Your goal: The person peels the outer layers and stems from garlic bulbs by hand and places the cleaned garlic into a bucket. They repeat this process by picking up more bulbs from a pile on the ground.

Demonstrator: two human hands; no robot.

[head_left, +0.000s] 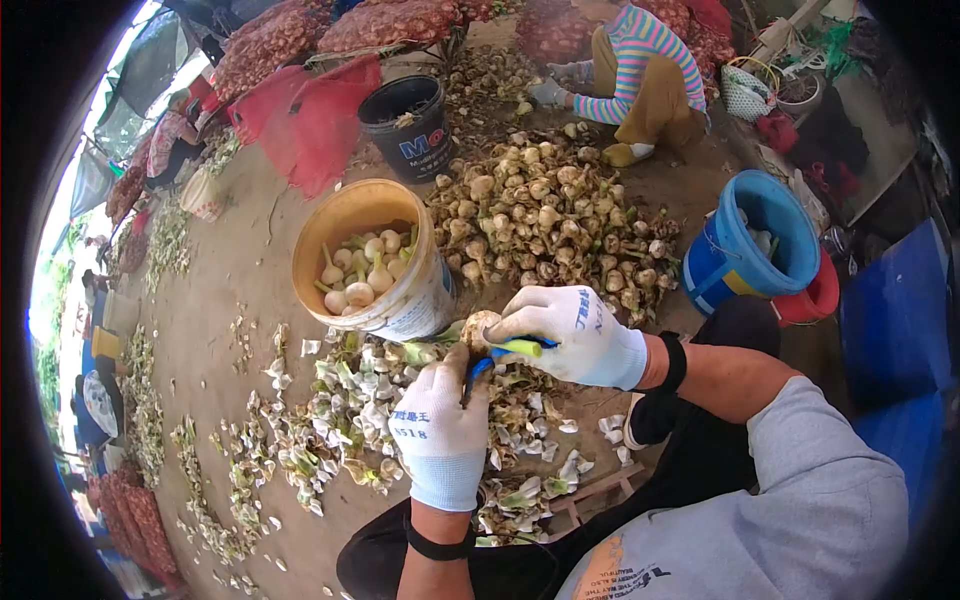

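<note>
My gloved right hand (575,330) is closed on a garlic bulb (480,328), whose cut green stem (522,347) sticks out beneath the palm. My gloved left hand (440,420) meets the bulb from below, with its fingers bent and the thumb against the bulb. A small blue piece (482,368) shows between the two hands; what it is cannot be made out. Just beyond them, a cream bucket (400,300) contains peeled white garlic bulbs (365,275). Peeled skins and leaf scraps (350,410) lie on the ground under my hands.
Unpeeled garlic (545,215) is heaped ahead. A blue bucket (715,255) stands at right, beside a red basin (812,295). Farther off are a black bucket (408,130), red net sacks (390,25) and a crouching person in a striped top (650,60). Another person (170,135) sits far left.
</note>
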